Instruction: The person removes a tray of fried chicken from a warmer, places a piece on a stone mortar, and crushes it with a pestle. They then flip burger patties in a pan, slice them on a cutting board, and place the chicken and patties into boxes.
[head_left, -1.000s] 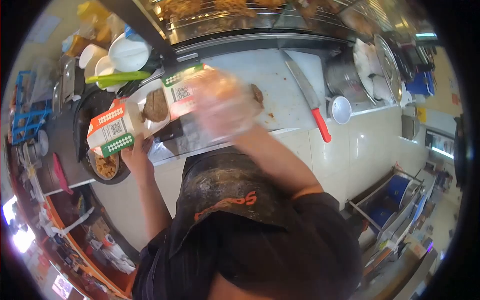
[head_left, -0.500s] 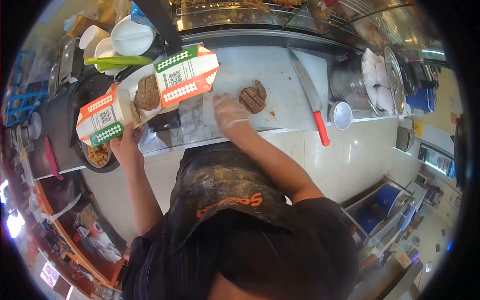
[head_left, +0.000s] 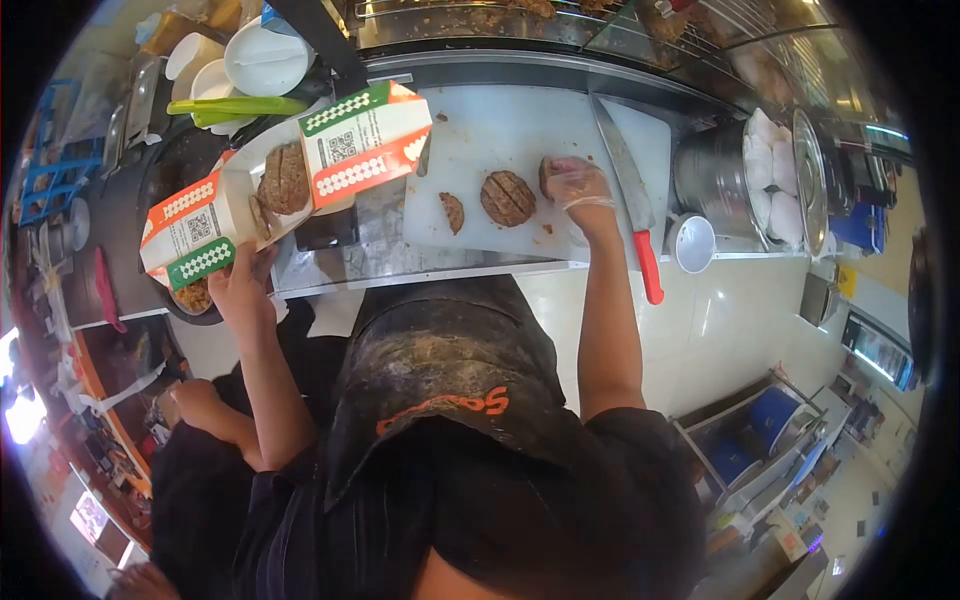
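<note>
My left hand grips the near edge of an open printed food box, in which a browned patty lies. On the white cutting board, my right hand, in a clear glove, has its fingers closed on a dark piece of patty. Just left of that hand sits a scored patty, and farther left a thin patty slice. A knife with a red handle lies at the board's right side.
Right of the knife is a small white bowl, with a metal pot behind it. White containers and green tongs stand at the upper left. Another person's arm shows at the lower left.
My right hand has moved right across the board and now holds a patty piece. A thin slice shows where the hand was. The other person's arm has come into view at the lower left.
</note>
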